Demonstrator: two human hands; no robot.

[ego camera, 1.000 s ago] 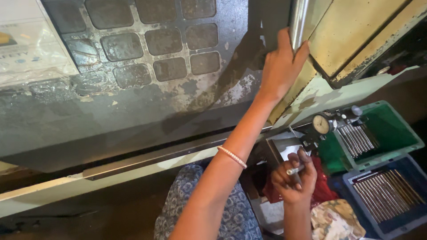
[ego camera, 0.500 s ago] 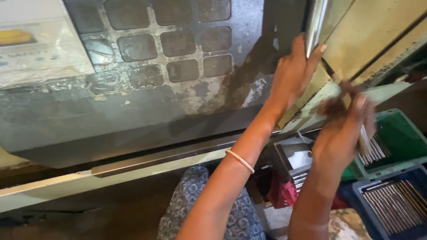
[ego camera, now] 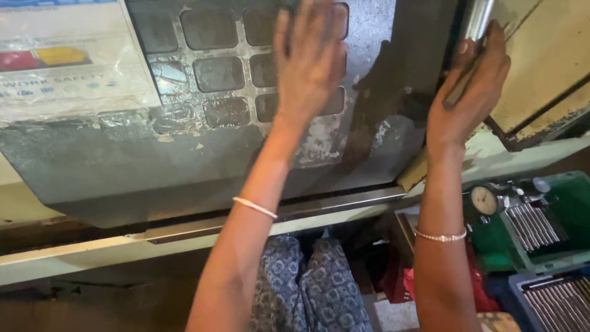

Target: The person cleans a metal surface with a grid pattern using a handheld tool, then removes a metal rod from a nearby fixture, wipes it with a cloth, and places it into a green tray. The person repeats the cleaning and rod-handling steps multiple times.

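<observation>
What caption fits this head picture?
Left hand flat on a grimy machine door; right hand grips its metal handle.

The left hand (ego camera: 310, 58) lies flat on the machine door (ego camera: 203, 154), over its grid of window panes (ego camera: 218, 71). A sticker (ego camera: 67, 67) sits on the door at its left edge. The right hand (ego camera: 470, 92) grips the door handle (ego camera: 478, 24) at the door's right edge. Below the door runs a rail (ego camera: 276, 215). Lower right, a dial gauge (ego camera: 484, 200) lies at the left end of a tray (ego camera: 571, 209) holding metal rods (ego camera: 533, 224), with a second tray (ego camera: 522, 286) in front of it.
</observation>
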